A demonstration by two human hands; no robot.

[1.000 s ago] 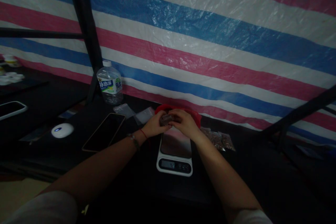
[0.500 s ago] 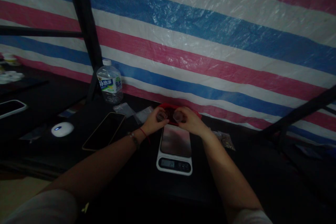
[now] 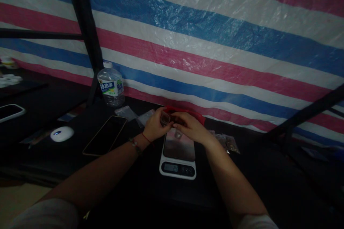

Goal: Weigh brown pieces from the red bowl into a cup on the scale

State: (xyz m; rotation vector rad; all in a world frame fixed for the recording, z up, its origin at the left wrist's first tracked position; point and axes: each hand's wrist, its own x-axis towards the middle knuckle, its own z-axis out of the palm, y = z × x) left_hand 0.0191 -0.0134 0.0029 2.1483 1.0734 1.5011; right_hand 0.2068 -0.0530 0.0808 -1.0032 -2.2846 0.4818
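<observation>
Both my hands meet just above the far end of a white digital kitchen scale [image 3: 177, 167] on the dark table. My left hand [image 3: 153, 127] and my right hand [image 3: 189, 127] pinch a small clear plastic bag [image 3: 166, 118] between their fingertips. Its contents look dark, too dim to identify. Behind my hands lies a red container [image 3: 197, 116], mostly hidden. The scale's shiny platform [image 3: 179, 146] mirrors my hands and the small display is lit.
A water bottle [image 3: 110, 86] stands at the back left by a black post [image 3: 86, 35]. A dark phone [image 3: 105, 135], a white puck-like device [image 3: 62, 134] and empty clear bags [image 3: 126, 112] lie left. Filled small bags [image 3: 228, 143] lie right. A striped tarp [image 3: 215, 43] walls the back.
My hands were together on the bag, drew apart half a second ago, and have closed in again over the scale's far end. The view shifted slightly.
</observation>
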